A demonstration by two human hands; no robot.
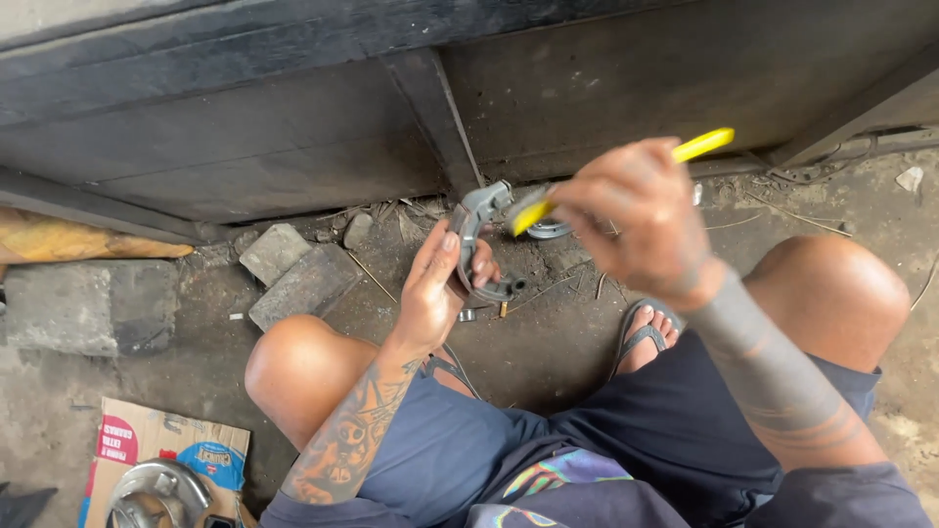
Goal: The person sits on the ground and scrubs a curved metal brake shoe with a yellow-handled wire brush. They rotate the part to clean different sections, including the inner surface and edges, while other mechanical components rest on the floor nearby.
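Mid-brushing: left hand [430, 293] fingers wrapped around curved grey metal part [476, 240], right hand [636, 220] fist closed on yellow-handled brush [533, 212], bristles probably needing steady contact just beyond left fingertips.

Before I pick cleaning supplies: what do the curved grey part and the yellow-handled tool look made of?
The curved grey part in the left hand looks like cast metal: dull, matte grey, thick-walled, with a bolt eye at its lower end. The yellow-handled tool in the right hand seems to have a glossy plastic handle; its motion-blurred tip looks greyish, possibly metal.
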